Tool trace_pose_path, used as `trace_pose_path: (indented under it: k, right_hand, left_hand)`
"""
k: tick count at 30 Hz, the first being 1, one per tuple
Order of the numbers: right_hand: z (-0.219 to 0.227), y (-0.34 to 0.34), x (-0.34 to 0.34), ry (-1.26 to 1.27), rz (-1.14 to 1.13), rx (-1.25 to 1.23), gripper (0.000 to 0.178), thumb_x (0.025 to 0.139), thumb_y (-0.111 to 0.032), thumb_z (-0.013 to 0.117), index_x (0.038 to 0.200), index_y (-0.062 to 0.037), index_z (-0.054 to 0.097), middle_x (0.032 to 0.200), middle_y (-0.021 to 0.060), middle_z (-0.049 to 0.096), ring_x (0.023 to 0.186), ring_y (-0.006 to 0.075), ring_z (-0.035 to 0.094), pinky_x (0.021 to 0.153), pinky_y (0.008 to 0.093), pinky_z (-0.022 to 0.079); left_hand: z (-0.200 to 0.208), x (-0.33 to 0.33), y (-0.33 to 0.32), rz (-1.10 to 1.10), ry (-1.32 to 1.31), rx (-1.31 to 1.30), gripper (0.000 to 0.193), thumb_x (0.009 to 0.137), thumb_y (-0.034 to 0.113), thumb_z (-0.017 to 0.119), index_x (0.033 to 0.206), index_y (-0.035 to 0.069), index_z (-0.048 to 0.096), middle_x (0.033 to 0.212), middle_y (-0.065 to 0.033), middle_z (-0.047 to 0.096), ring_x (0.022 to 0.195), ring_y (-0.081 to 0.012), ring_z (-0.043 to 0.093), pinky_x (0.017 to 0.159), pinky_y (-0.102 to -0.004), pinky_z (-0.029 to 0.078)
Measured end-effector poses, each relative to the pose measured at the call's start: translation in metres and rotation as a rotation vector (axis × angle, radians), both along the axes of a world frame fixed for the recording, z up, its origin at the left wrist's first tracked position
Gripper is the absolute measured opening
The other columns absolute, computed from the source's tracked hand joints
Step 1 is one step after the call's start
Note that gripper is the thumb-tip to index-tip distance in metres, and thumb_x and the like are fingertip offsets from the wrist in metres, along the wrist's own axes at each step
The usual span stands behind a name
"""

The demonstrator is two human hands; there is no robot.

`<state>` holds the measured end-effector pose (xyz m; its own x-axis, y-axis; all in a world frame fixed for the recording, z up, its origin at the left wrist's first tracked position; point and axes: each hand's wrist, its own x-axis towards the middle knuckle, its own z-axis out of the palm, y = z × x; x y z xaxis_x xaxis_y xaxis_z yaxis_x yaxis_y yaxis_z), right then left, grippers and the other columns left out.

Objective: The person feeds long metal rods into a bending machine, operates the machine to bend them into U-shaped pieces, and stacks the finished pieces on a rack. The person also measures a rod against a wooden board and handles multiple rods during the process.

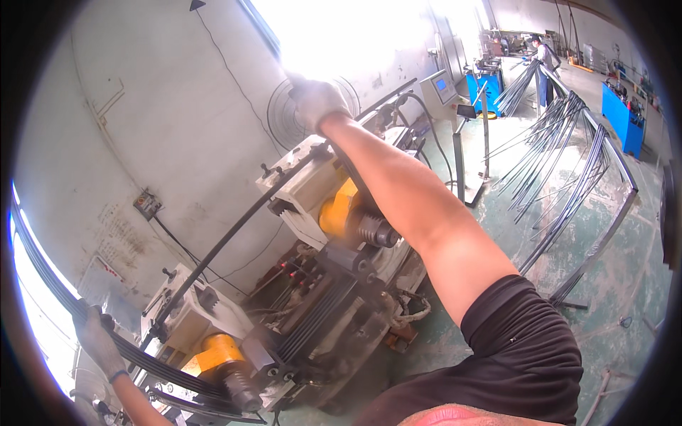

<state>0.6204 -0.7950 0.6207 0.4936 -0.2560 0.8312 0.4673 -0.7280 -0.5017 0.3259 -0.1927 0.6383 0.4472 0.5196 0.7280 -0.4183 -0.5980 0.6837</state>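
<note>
My left hand, in a pale work glove, is closed around a curved bundle of long dark metal rods at the lower left. The bundle runs up along the left rim and down past the nearer yellow-capped machine unit. My right arm reaches far up and forward. Its gloved right hand is closed on dark metal rods that rise toward the bright window; glare and blur hide the fingertips. Below that hand stands the farther machine unit, also yellow, with a thick threaded screw.
A long dark bar links both machine units. Several rods lie between them. To the right, a metal rack carries many loose thin rods. A control screen, blue machines and another person are farther back.
</note>
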Motion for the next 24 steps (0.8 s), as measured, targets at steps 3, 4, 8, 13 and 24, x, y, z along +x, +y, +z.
trace_pose_path:
  k: [3, 4, 8, 13, 24]
  right_hand:
    - [0.000, -0.003, -0.001, -0.001, 0.000, -0.011, 0.049, 0.107, -0.046, 0.069, 0.126, -0.0004, 0.076, 0.119, 0.0280, 0.078, 0.117, 0.0469, 0.074, 0.101, 0.0513, 0.059]
    - [0.000, -0.003, -0.001, 0.000, -0.007, -0.012, 0.049, 0.107, -0.046, 0.069, 0.126, -0.0004, 0.076, 0.119, 0.0282, 0.078, 0.117, 0.0469, 0.074, 0.101, 0.0514, 0.058]
    - [0.000, 0.000, 0.002, 0.002, -0.016, -0.015, 0.050, 0.107, -0.046, 0.068, 0.125, -0.0003, 0.076, 0.119, 0.0287, 0.078, 0.117, 0.0470, 0.074, 0.101, 0.0516, 0.058]
    - [-0.001, 0.000, 0.004, 0.006, -0.042, -0.020, 0.050, 0.107, -0.046, 0.068, 0.125, -0.0002, 0.076, 0.119, 0.0295, 0.078, 0.118, 0.0471, 0.074, 0.102, 0.0519, 0.058]
    - [0.000, -0.007, 0.008, 0.041, -0.136, -0.083, 0.056, 0.109, -0.025, 0.059, 0.164, -0.0266, 0.050, 0.107, 0.0179, 0.080, 0.097, 0.0383, 0.077, 0.091, 0.0508, 0.062]
  left_hand:
    - [0.000, 0.001, 0.003, 0.004, 0.007, -0.011, 0.033, 0.109, 0.013, 0.062, 0.139, 0.003, 0.063, 0.099, -0.0032, 0.063, 0.075, -0.0120, 0.060, 0.065, -0.0291, 0.049]
    - [0.000, 0.002, 0.004, 0.004, 0.013, -0.017, 0.033, 0.109, 0.013, 0.062, 0.140, 0.003, 0.063, 0.099, -0.0033, 0.063, 0.075, -0.0120, 0.060, 0.064, -0.0291, 0.049]
    - [-0.002, 0.004, 0.007, 0.014, -0.017, -0.003, 0.032, 0.109, 0.015, 0.063, 0.139, 0.003, 0.063, 0.098, -0.0035, 0.063, 0.073, -0.0119, 0.060, 0.064, -0.0291, 0.048]
    - [-0.002, 0.004, 0.014, -0.009, 0.006, 0.017, 0.040, 0.110, 0.015, 0.063, 0.148, 0.002, 0.061, 0.097, -0.0010, 0.061, 0.075, -0.0098, 0.058, 0.065, -0.0270, 0.048]
    - [-0.003, 0.010, 0.012, 0.009, 0.004, 0.000, 0.038, 0.109, 0.017, 0.064, 0.144, 0.002, 0.062, 0.099, -0.0028, 0.065, 0.074, -0.0116, 0.062, 0.064, -0.0281, 0.050]
